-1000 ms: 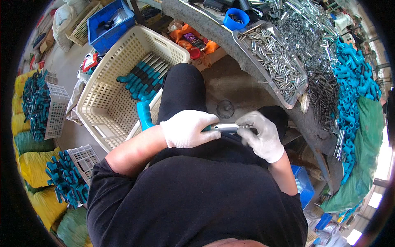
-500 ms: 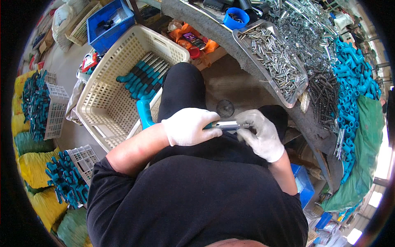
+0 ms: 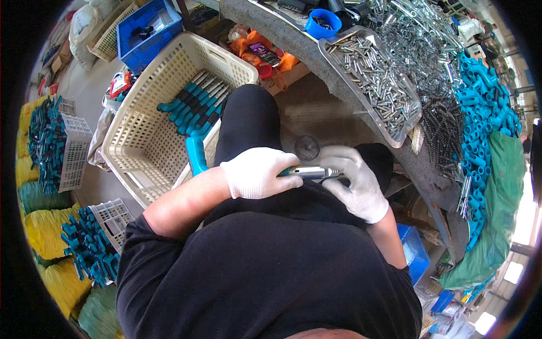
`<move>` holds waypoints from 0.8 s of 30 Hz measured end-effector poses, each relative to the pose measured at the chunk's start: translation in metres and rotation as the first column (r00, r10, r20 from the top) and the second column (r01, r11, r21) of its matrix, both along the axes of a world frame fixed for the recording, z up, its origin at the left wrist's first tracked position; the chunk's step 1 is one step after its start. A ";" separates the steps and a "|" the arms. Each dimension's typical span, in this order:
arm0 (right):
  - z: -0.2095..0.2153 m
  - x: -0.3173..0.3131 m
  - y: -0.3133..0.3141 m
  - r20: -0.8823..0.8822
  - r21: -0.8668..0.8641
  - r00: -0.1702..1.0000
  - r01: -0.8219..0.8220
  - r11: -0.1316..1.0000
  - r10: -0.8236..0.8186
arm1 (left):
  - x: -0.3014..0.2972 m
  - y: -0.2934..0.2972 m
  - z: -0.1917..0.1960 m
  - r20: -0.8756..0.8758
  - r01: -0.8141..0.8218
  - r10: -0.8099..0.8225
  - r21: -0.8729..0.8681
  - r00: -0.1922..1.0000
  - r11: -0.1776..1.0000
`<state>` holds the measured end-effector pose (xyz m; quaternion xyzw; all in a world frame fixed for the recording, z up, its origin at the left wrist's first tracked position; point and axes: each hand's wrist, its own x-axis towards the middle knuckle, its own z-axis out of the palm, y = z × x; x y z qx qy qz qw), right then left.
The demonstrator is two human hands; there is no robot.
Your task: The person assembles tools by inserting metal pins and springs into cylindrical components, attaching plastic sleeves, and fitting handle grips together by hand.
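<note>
My left hand, in a white knit glove, is closed round a teal-handled tool lying across my lap. Its bent teal grip sticks out past my left wrist, and a shiny metal barrel comes out on the right side of the glove. At the barrel's narrow tip, my gloved right hand has thumb and fingers curled round it; the fingers are slightly blurred. The tool's middle is hidden inside my left hand. Several similar teal and black tools with metal shafts lie in a cream plastic basket by my left knee.
Along the right, a bench carries a metal tray of small pins, heaps of springs, teal tubular parts and a blue cup. White crates of teal parts and yellow sacks stand at left. A blue bin sits behind the basket.
My right hand's fingers have shifted and lifted a little at the barrel's tip. My left hand keeps its hold on the tool, nearly still.
</note>
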<state>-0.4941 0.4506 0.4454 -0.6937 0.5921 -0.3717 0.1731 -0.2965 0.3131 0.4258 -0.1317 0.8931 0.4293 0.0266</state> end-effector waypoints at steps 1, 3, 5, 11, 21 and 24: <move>0.000 0.001 0.007 0.118 0.168 0.992 0.035 0.985 -0.055 | 0.001 -0.001 -0.001 -0.002 0.015 -0.015 0.024 1.000 1.000; 0.001 0.000 0.006 0.231 0.411 0.953 0.086 0.908 -0.194 | 0.001 0.000 -0.001 0.000 0.025 -0.025 0.051 1.000 0.998; 0.021 -0.002 0.001 0.298 0.762 0.851 0.061 0.645 -0.433 | -0.001 0.000 0.002 0.003 0.023 -0.024 0.051 1.000 0.998; 0.009 -0.002 0.003 0.201 0.463 0.955 0.102 0.880 -0.217 | 0.000 0.000 -0.001 0.024 0.032 -0.033 0.065 0.999 0.997; 0.008 0.003 0.006 0.214 0.467 0.943 0.129 0.875 -0.254 | 0.003 -0.002 -0.004 0.004 0.002 -0.002 0.081 1.000 0.997; -0.009 0.005 0.010 0.182 0.217 0.978 0.065 0.974 -0.106 | 0.004 -0.002 -0.007 0.002 0.010 -0.010 0.074 1.000 0.997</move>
